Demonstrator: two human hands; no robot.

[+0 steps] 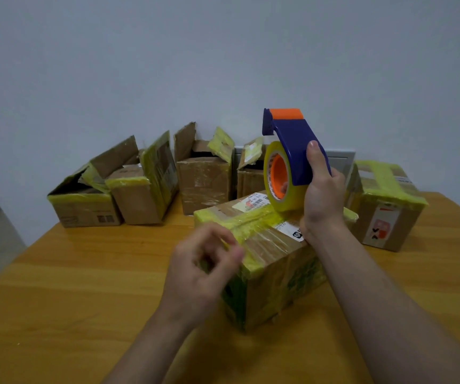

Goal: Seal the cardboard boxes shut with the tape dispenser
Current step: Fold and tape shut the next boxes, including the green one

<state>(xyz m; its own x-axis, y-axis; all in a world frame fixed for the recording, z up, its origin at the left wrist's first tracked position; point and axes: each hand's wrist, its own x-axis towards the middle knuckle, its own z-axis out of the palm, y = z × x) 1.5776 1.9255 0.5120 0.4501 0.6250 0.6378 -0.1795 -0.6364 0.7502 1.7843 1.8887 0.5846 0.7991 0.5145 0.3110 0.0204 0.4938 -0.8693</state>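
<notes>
Tape dispenser (pixel 292 151) stands upright in my right hand (pixel 321 195). My thumb lies up its blue back and my fingers are wrapped round the far side; one fingertip shows through the orange core. Its yellow roll (pixel 278 189) rests on the far part of the top of the cardboard box (pixel 276 261), beside a white label (pixel 253 203).

That box sits skewed in the middle of the table (pixel 84 273), one corner pointing at me and yellow tape running along its top. Bare wood spreads to its left as far as the table's slanting left edge, and more lies in front between my forearms.

My left hand (pixel 204 261) is at the box's near top corner with fingers curled. It is blurred, so I cannot tell whether I am pinching the tape's end or holding nothing. It hides that corner, and my right wrist covers part of the box's far edge.

Along the wall (pixel 223 51) a row of open boxes (pixel 140 189) stands with flaps up, well apart from mine. The rightmost open box (pixel 251 176) is half hidden behind the roll. A taped box (pixel 384 206) sits near the table's far right corner, just beyond my right hand.
</notes>
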